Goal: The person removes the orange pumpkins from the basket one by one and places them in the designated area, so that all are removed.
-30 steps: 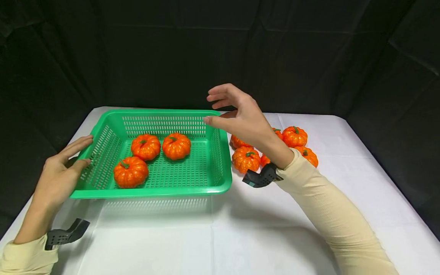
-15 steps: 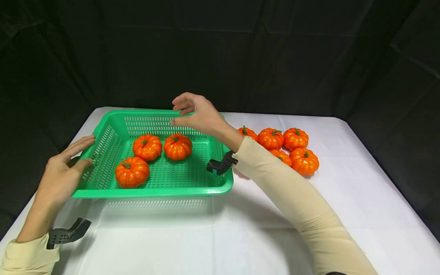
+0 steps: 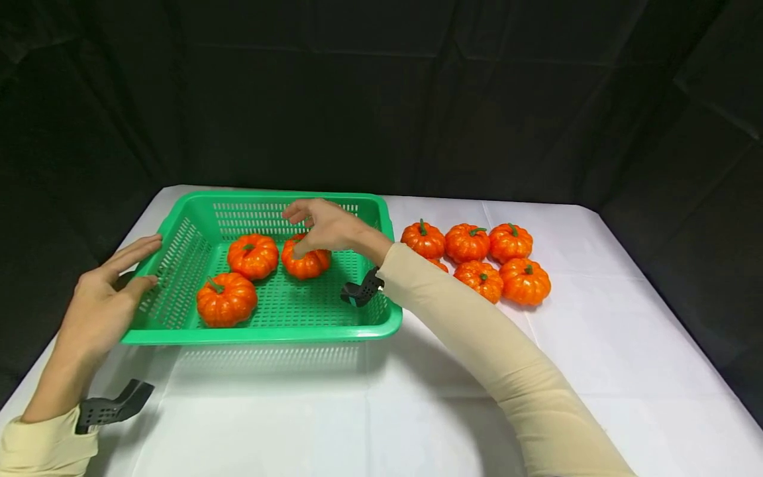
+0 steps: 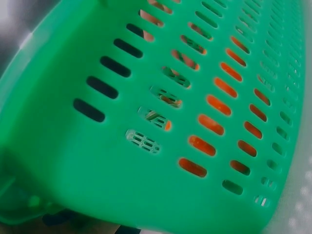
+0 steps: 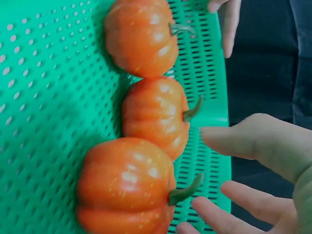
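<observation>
1. In the head view, our right hand hangs over the right pumpkin of the far pair in the green basket. The fingers are spread and relaxed, the thumb close to the pumpkin's top; they grasp nothing. Our left hand lies flat against the basket's left wall, fingers straight. We judge that a pumpkin has just been set down; the next move calls for lifting the hand clear and reaching right to the loose pumpkins on the bench.

2. In the left wrist view, the basket's slotted wall fills the frame, with orange showing through the slots. The hand itself is not seen here.

3. In the right wrist view, three pumpkins lie in a row on the basket floor. The nearest pumpkin sits squat, its short axis along the green stem, which points toward our open fingers. They are close to it but not gripping.
</observation>
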The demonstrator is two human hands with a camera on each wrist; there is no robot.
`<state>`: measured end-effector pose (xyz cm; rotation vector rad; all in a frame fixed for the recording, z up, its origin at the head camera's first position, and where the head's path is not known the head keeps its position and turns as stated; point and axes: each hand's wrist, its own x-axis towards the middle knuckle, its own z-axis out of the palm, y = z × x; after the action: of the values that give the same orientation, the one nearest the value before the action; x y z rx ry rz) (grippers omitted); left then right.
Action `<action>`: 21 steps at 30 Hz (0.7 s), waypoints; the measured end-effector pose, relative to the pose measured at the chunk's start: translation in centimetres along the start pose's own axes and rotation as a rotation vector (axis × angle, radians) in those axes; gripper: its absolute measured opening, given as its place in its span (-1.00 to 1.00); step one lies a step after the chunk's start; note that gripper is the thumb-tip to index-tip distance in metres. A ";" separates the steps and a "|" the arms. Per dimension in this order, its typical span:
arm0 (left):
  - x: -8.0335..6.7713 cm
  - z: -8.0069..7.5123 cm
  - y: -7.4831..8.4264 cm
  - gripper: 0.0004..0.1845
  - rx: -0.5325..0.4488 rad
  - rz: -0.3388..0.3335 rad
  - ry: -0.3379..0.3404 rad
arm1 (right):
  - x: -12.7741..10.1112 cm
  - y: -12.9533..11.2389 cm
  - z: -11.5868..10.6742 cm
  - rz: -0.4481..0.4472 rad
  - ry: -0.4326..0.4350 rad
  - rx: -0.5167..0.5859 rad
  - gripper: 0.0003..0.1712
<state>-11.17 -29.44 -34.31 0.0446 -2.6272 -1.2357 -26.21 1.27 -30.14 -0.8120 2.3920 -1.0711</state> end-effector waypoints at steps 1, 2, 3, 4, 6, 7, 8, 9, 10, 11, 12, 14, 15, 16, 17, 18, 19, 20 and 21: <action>0.0 0.0 0.0 -0.46 -0.001 0.004 0.000 | 0.1 0.0 0.0 0.012 -0.016 -0.010 -0.18; 0.0 -0.1 0.0 -0.46 -0.002 0.009 0.001 | 0.1 0.1 0.1 0.021 -0.030 -0.017 -0.17; 0.0 -0.1 0.0 -0.46 -0.002 0.011 0.000 | 0.1 0.1 0.1 0.027 -0.044 -0.025 -0.17; 0.0 -0.1 0.0 -0.46 -0.001 0.014 0.000 | 0.2 0.2 0.1 0.036 -0.056 -0.032 -0.16; 0.0 0.0 0.0 -0.46 -0.001 0.017 0.001 | 0.3 0.4 0.1 0.051 -0.076 -0.056 -0.13; 0.0 0.0 0.0 -0.46 0.000 0.016 -0.001 | 0.3 0.4 0.2 0.059 -0.083 -0.069 -0.12; -0.1 0.0 -0.1 -0.46 -0.003 0.014 -0.002 | 0.4 0.5 0.2 0.064 -0.087 -0.079 -0.10; -0.1 0.0 -0.1 -0.46 -0.003 0.010 -0.003 | 0.4 0.6 0.3 0.069 -0.088 -0.095 -0.09; -0.1 0.0 -0.1 -0.46 -0.004 0.006 -0.003 | 0.5 0.6 0.3 0.073 -0.086 -0.112 -0.09; -0.1 0.0 -0.1 -0.46 -0.005 0.003 -0.003 | 0.5 0.7 0.4 0.076 -0.083 -0.131 -0.08; -0.1 0.0 -0.1 -0.46 -0.005 0.001 -0.002 | 0.6 0.7 0.4 0.077 -0.079 -0.144 -0.08; -0.1 0.0 -0.2 -0.46 -0.010 -0.004 -0.001 | 0.7 0.8 0.5 0.078 -0.073 -0.179 -0.09; -0.1 0.0 -0.2 -0.46 -0.010 -0.006 -0.002 | 0.8 0.8 0.5 0.080 -0.069 -0.206 -0.10; -0.1 0.0 -0.2 -0.46 -0.012 -0.007 -0.001 | 0.8 0.8 0.6 0.080 -0.064 -0.234 -0.12; -0.1 0.0 -0.2 -0.45 -0.014 -0.006 -0.002 | 0.8 0.9 0.6 0.078 -0.060 -0.262 -0.14; -0.1 0.0 -0.2 -0.45 -0.017 -0.005 -0.002 | 0.9 0.9 0.6 0.079 -0.058 -0.288 -0.15; -0.1 0.1 -0.3 -0.45 -0.019 -0.003 -0.003 | 0.9 1.0 0.6 0.080 -0.060 -0.313 -0.17; -0.1 0.1 -0.3 -0.45 -0.018 -0.001 -0.003 | 0.9 1.0 0.7 0.081 -0.063 -0.334 -0.19; -0.1 0.1 -0.3 -0.45 -0.016 0.002 -0.003 | 0.8 1.1 0.7 0.089 -0.068 -0.347 -0.21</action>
<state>-11.14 -29.55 -34.60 0.0375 -2.6195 -1.2567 -26.82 0.93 -31.47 -0.8273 2.5652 -0.5907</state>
